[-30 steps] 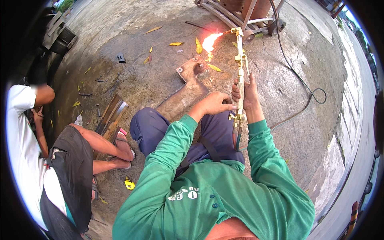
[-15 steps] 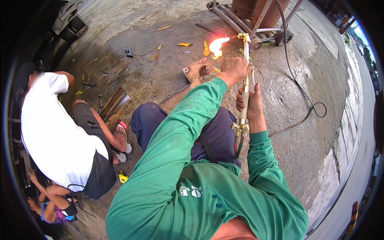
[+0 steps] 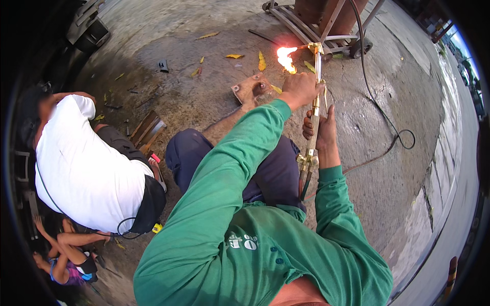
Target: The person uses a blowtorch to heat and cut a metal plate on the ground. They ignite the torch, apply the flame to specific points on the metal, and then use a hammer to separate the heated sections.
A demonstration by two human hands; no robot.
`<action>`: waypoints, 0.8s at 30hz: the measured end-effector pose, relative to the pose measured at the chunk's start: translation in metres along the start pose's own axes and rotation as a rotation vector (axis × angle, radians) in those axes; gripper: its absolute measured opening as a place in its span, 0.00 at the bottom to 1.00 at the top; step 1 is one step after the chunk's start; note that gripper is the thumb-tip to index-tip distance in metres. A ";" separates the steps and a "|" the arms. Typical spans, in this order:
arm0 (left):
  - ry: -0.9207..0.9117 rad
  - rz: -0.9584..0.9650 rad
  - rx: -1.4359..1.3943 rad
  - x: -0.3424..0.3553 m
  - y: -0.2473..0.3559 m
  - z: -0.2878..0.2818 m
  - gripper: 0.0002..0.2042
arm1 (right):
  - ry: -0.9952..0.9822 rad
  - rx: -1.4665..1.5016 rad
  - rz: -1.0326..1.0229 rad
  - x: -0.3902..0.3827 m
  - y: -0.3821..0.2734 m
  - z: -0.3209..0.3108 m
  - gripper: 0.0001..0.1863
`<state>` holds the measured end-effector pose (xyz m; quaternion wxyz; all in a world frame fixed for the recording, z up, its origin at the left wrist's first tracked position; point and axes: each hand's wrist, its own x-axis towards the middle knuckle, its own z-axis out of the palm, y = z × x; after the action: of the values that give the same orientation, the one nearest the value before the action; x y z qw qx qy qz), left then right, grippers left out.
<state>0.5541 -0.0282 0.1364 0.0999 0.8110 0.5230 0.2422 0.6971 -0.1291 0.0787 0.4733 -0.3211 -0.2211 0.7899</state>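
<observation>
A brass cutting torch point(image 3: 312, 145) slants upward in front of my knees, its head point(image 3: 315, 48) farthest from me. A bright orange flame point(image 3: 287, 58) leaves the tip toward the left. My left hand point(image 3: 300, 91) is closed at the torch's upper tubes below the head; its fingertips are partly hidden. Lower down, my right hand point(image 3: 322, 130) wraps its fingers round the handle, thumb pointing up along the lever point(image 3: 325, 97). Valve knobs point(image 3: 307, 160) sit at the near end, where two hoses join. Beyond my knees lies a rusty metal plate point(image 3: 250, 89) with holes.
A wheeled cart point(image 3: 296, 23) carrying rusty cylinders stands at the far side. A dark hose point(image 3: 380, 107) loops over the concrete on the right. At left a person in a white shirt point(image 3: 92, 168) crouches near metal pieces point(image 3: 148, 130). A yellow tape measure point(image 3: 157, 228) lies beside my left arm.
The torch and both hands have shifted slightly right, and the flame has changed shape. The white-shirted person has bent down and moved rightward.
</observation>
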 end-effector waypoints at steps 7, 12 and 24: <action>-0.037 -0.019 -0.075 -0.002 0.007 -0.008 0.28 | -0.010 0.033 0.007 0.000 -0.012 0.003 0.44; -0.301 -0.036 -0.186 -0.032 -0.010 -0.006 0.26 | -0.023 0.001 -0.026 0.007 -0.010 0.000 0.46; -0.667 -0.241 -1.125 -0.161 0.002 0.009 0.18 | -0.015 0.082 -0.039 0.005 -0.015 -0.008 0.44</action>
<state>0.5062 -0.1727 0.0825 0.6910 0.6026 0.3449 0.2013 0.7101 -0.1171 0.0815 0.4997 -0.2911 -0.1983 0.7913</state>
